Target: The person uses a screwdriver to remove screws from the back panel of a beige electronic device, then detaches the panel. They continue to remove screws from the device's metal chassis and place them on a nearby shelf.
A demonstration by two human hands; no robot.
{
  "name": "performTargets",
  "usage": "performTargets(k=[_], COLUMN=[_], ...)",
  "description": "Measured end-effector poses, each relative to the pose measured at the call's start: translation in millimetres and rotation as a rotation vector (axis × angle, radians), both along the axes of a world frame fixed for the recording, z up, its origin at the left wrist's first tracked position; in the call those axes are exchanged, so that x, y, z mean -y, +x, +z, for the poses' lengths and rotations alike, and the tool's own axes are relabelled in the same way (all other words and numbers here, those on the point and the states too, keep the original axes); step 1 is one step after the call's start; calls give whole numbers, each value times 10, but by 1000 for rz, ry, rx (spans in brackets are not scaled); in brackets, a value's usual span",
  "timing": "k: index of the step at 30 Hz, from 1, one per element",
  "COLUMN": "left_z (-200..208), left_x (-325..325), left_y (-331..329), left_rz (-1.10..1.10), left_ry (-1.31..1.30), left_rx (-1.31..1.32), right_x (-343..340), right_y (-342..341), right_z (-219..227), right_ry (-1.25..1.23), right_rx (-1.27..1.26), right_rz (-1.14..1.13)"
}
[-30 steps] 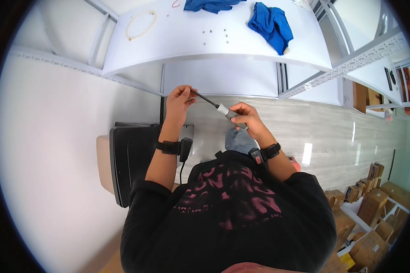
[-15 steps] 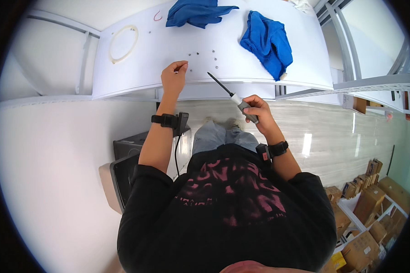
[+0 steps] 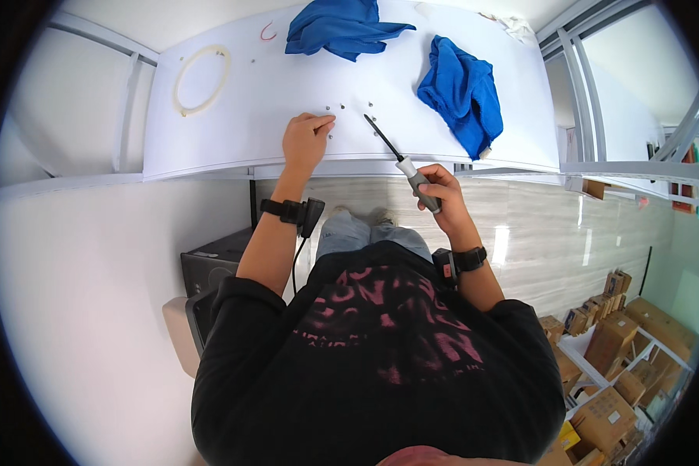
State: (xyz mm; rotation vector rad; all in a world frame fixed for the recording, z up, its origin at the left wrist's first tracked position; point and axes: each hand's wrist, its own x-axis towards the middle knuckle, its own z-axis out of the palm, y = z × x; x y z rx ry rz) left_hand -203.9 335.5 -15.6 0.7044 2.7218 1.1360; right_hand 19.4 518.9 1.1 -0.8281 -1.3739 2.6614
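My right hand (image 3: pixel 441 196) is wrapped round the grey and white handle of a screwdriver (image 3: pixel 406 166). Its dark shaft points forward and left, the tip over several small screws on the white table. My left hand (image 3: pixel 306 143) is closed above the table edge, thumb and fingers pinched together; whatever they hold, if anything, is too small to make out. Just beyond its fingertips lie a small screw (image 3: pixel 328 108) and a darker screw (image 3: pixel 342 106). Another screw (image 3: pixel 370 104) sits farther right, and one more (image 3: pixel 330 137) is close beside the left hand.
Two blue cloths lie on the table, one at the back (image 3: pixel 342 29) and one on the right (image 3: pixel 462 97). A pale ring (image 3: pixel 178 87) and a thin red wire (image 3: pixel 267 33) are at the left. Cardboard boxes (image 3: pixel 610 342) fill a rack behind me on the right.
My left hand has shifted slightly right among the screws, still pinched. The screwdriver tip has moved forward over the table. The whole view has shifted a little.
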Motion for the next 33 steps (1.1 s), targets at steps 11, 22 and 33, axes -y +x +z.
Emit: performTargets(k=[11,22,33], left_z=[67,473,339], left_x=[439,2802,4259], left_y=[118,1653,3391], left_rz=[130,662,1406], left_ry=[389,705,304], left_rx=[118,-29,-546], right_x=[72,1934,3506], right_y=[-280,-1206,-1117], right_z=[218,-14,73], right_ry=[-11,-79,35], right_rx=[-108,-275,-293], right_rz=[202,1000,1183])
